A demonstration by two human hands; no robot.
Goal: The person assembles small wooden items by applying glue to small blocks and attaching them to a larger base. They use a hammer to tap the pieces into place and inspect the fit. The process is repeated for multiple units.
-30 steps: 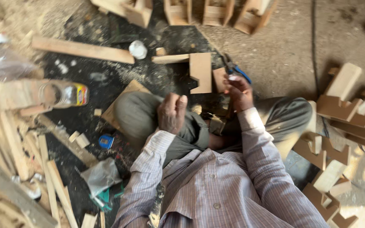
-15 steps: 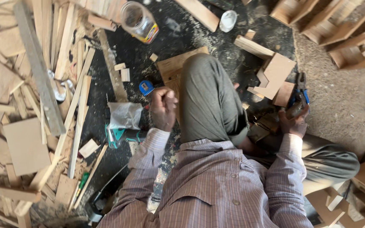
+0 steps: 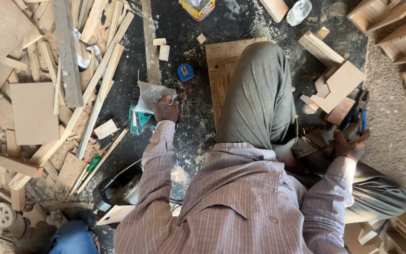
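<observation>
I sit on the floor in a striped shirt, one knee raised. My left hand reaches out to the left and closes on a crumpled clear plastic bag, which lies over a teal packet. My right hand is low at the right, its fingers on the handles of blue-handled pliers lying on the floor. A flat wooden board lies under my raised knee. Cut wooden pieces lie just beyond the pliers.
A heap of wood strips and offcuts fills the left side. A small blue tape measure, a yellow-labelled jar and a white cup lie ahead. A dark power tool and a green-handled screwdriver sit near my left elbow. Wooden boxes stand at the top right.
The view has swung left toward the pile of offcuts. My left hand has gone from in front of my knee out to the plastic bag. My right hand stays by the pliers.
</observation>
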